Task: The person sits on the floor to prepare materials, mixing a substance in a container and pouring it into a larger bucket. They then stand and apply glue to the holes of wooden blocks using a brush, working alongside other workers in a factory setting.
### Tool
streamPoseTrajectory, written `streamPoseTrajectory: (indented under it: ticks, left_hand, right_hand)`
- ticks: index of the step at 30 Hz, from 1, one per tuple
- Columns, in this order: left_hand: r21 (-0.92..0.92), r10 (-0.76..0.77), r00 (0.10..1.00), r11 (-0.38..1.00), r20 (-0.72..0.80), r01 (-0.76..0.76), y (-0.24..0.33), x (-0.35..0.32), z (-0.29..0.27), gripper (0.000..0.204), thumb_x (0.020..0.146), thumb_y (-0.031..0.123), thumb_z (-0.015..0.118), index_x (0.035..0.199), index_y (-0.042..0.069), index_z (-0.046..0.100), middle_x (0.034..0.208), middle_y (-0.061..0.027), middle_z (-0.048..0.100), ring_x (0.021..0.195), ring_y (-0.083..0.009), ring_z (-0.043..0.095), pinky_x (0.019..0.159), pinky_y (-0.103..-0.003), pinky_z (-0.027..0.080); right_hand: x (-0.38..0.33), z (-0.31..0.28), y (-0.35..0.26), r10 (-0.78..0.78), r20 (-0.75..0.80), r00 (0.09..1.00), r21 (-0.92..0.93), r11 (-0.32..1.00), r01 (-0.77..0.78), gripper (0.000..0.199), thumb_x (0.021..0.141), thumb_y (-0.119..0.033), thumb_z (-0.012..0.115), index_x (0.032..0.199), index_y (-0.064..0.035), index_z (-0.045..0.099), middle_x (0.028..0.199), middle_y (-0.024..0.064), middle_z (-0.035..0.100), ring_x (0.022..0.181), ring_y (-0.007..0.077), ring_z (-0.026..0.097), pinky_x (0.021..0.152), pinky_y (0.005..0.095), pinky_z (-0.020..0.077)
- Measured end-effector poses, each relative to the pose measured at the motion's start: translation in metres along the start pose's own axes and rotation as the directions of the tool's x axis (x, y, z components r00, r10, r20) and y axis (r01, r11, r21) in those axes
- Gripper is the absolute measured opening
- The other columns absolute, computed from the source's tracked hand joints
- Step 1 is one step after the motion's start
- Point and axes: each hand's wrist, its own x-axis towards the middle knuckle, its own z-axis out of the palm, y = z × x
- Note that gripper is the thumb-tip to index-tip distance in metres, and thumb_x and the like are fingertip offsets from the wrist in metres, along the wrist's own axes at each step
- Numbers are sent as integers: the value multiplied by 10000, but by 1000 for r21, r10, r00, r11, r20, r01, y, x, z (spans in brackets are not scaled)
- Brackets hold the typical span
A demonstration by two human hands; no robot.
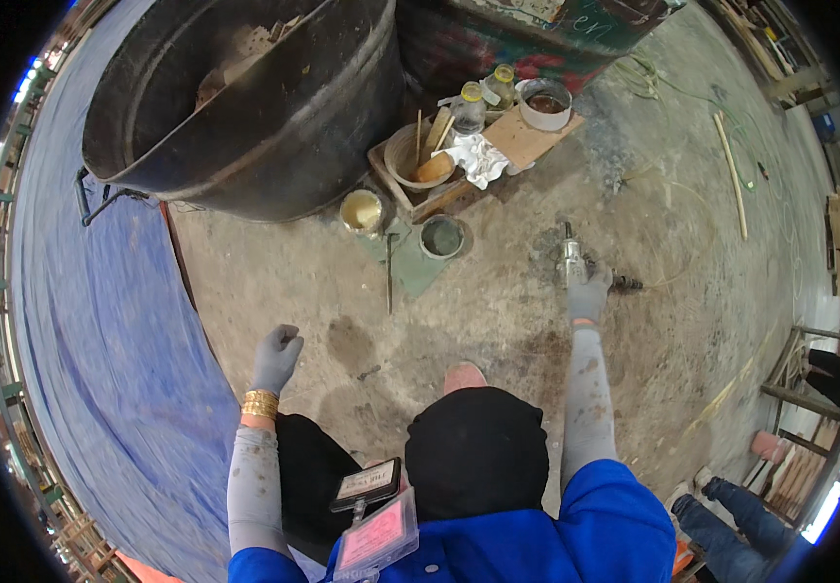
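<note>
So the right hand (590, 296), in a grey glove, is stretched out and wrapped around a silvery metal power tool (575, 260) that sits low against the dusty concrete floor (498, 311), fingers closed over its body, with a dark stub poking out to the right of the glove. The left hand (277, 355), also grey-gloved with gold bangles (261, 403) at the wrist, is curled into a loose fist and holds nothing, hanging near the blue tarp (119, 321). Further ahead sit a big black metal tub (245, 107), a small tin of yellowish paste (362, 210), a small tin of grey stuff (441, 236) and a wooden tray with jars and a white rag (478, 155).
</note>
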Motion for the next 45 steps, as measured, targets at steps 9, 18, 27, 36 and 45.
streamPoseTrajectory:
  ticks: [9, 18, 27, 36, 45]
  left_hand:
    - [-71, 10, 1000, 997, 15, -9, 8, 25, -19, 236, 794, 156, 582, 927, -39, 583, 791, -75, 615, 744, -122, 572, 675, -266, 460]
    - [-97, 193, 964, 979, 184, -178, 64, 76, -10, 217, 805, 157, 592, 913, -32, 593, 775, -82, 611, 716, -127, 547, 661, -275, 454]
    - [316, -11, 764, 914, 645, -254, 184, -48, -85, 150, 802, 156, 557, 759, 14, 580, 677, -80, 594, 636, -155, 570, 577, -334, 458]
    - [418, -206, 426, 759, 881, -499, 305, -227, -65, 145, 780, 175, 555, 715, 51, 593, 646, -65, 605, 571, -152, 570, 519, -344, 454]
    - [40, -13, 44, -220, 999, -975, 454, -340, -45, 166, 763, 191, 544, 681, 58, 600, 621, -70, 608, 555, -172, 577, 507, -357, 453]
  right_hand:
    - [30, 6, 41, -202, 301, 932, -163, 952, 259, 501, 735, -104, 565, 1228, -85, 483, 1336, 180, 394, 1121, 381, 476, 940, 397, 396]
    - [20, 33, -48, -338, 311, 888, -290, 857, 427, 510, 750, -121, 529, 1242, -16, 444, 1271, 179, 462, 1061, 314, 527, 872, 373, 439]
    - [-195, -136, -66, 77, 504, 860, 312, 912, -265, 392, 754, -285, 547, 1049, -32, 604, 1032, 219, 596, 1019, 338, 548, 854, 413, 428]
    - [-580, -515, 2, 907, 283, 312, -346, 400, -849, 283, 773, -265, 480, 825, -52, 658, 900, 169, 646, 851, 339, 613, 738, 430, 479]
    - [-896, -539, -235, 850, 505, -149, -99, -115, -988, 294, 788, -271, 478, 934, -99, 667, 964, 134, 648, 899, 313, 620, 761, 439, 486]
